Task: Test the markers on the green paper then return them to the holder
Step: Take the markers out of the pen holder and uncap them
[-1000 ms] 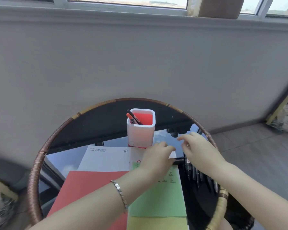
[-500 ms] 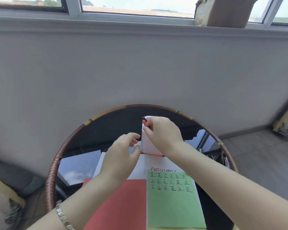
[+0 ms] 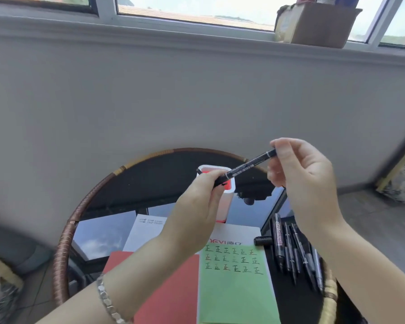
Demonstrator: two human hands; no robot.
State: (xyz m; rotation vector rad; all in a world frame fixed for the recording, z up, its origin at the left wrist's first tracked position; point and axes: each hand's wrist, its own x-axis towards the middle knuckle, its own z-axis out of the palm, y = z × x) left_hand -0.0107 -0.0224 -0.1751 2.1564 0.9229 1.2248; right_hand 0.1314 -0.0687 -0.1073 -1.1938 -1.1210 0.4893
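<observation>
fingers on both hands are clamped on one black marker (image 3: 244, 167): the left hand (image 3: 198, 206) pinches its lower-left end, the right hand (image 3: 302, 176) pinches the upper-right end, so the long axis runs diagonally up toward the right, held in the air above the table.

nearest to the camera, the green paper (image 3: 236, 293) lies flat with three rows of test marks across its top and plenty of bare space below. a red sheet (image 3: 171, 291) sits touching its left edge, with white paper (image 3: 147, 230) poking out behind both. just right of the green paper is a bunch of black markers (image 3: 295, 251) lying roughly parallel, plus a loose black cap (image 3: 262, 240) near the paper's top corner.

further back, the white holder (image 3: 227, 197) with the red inside stands just behind the left hand, almost directly under the marker's lower end. the round table rim (image 3: 63, 249) curves behind it.

my guess is the cap's about to get pulled, though honestly which end has the cap is too blurry to call. either way, the paper is down and toward the camera from the marker, and the holder is closer to the left hand.
</observation>
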